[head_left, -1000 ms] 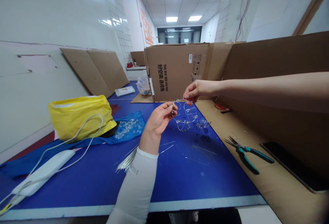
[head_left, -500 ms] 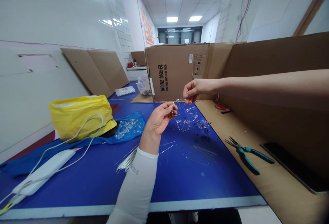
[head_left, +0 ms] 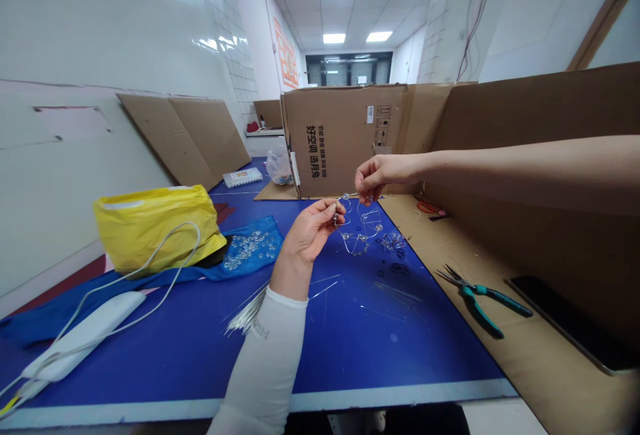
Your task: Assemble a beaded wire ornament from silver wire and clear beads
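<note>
Between my hands hangs a looped piece of silvery wire strung with clear beads [head_left: 362,238], held above the blue table. My left hand [head_left: 314,227], in a white sleeve, pinches its left side between thumb and fingers. At the upper right of the loop, my right hand [head_left: 373,178] is closed on the wire with bent fingers; its fingertips partly hide the bead there. Beneath and to the right lie a small heap of wire-and-bead pieces [head_left: 392,242] and several dark rings [head_left: 399,269].
Clear beads [head_left: 250,248] lie on a blue cloth beside a yellow bag [head_left: 157,232]. Straight wires [head_left: 247,312] rest by my left forearm. Teal-handled pliers [head_left: 475,298] and a phone [head_left: 570,322] lie on cardboard at right. A white power strip [head_left: 85,335] with cables is at left. A cardboard box [head_left: 350,142] stands behind.
My right fingers have shifted slightly on the wire and now cover more of the bead at the upper right. My left hand keeps its grip in nearly the same place.
</note>
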The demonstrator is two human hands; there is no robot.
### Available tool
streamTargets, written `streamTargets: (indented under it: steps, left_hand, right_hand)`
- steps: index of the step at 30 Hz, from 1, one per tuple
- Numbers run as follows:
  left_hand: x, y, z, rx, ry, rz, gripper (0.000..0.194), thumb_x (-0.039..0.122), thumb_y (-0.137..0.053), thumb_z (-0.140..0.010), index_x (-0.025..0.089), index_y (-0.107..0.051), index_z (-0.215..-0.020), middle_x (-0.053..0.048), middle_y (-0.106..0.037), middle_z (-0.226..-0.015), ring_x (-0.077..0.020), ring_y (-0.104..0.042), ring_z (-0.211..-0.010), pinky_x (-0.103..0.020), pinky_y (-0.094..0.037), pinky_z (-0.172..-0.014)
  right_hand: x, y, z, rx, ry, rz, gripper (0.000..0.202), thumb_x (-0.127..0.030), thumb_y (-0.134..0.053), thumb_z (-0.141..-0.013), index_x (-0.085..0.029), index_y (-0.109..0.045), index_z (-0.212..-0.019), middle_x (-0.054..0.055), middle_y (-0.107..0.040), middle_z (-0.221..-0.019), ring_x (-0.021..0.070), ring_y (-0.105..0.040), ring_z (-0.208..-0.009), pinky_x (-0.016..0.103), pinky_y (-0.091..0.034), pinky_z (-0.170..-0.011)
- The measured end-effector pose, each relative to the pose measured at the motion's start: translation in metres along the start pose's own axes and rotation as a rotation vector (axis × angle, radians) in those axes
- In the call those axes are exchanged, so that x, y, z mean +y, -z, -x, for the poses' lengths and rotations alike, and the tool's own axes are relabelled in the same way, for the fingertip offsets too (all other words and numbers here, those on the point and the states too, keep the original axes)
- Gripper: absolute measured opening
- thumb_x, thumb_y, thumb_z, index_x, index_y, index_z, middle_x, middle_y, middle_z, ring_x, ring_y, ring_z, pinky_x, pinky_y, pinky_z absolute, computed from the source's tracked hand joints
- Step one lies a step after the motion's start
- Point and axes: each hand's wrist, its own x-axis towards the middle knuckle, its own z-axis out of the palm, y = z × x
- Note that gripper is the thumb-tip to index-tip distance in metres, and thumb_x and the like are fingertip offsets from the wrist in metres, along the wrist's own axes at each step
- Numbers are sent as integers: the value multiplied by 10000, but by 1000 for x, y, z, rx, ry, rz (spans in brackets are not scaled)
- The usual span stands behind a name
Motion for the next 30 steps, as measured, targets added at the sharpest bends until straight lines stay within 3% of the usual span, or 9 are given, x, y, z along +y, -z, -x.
streamTargets:
  steps: [14,20,30]
  left_hand:
    - [-1,-1,1,-3,13,-16,89,144,-790,-769,101,-715,-790,-39,-673,-810,-112,-602,-696,-264,-464,-733]
    - [-1,-1,0,-2,2,-10,84,141,-791,-767,105,-716,-778,-35,-671,-808,-109,-604,-697,-260,-467,-734]
    - [0,-1,0,-8,9,-30,80,144,-785,-775,112,-711,-780,-34,-667,-804,-111,-593,-703,-265,-463,-734]
  right_hand:
    - [4,5,0,-26,-68,6,296,-379,-848,-699,-173,-663,-804,49,-794,-848,170,-748,-743,272,-588,-681]
    - [5,6,-3,-70,-48,8,345,-445,-816,-753,-175,-715,-943,60,-796,-873,190,-755,-786,291,-597,-696]
    - [-3,-2,-4,-105,-109,-45,386,-491,-780,-785,-145,-749,-954,79,-790,-814,195,-745,-737,314,-596,-701]
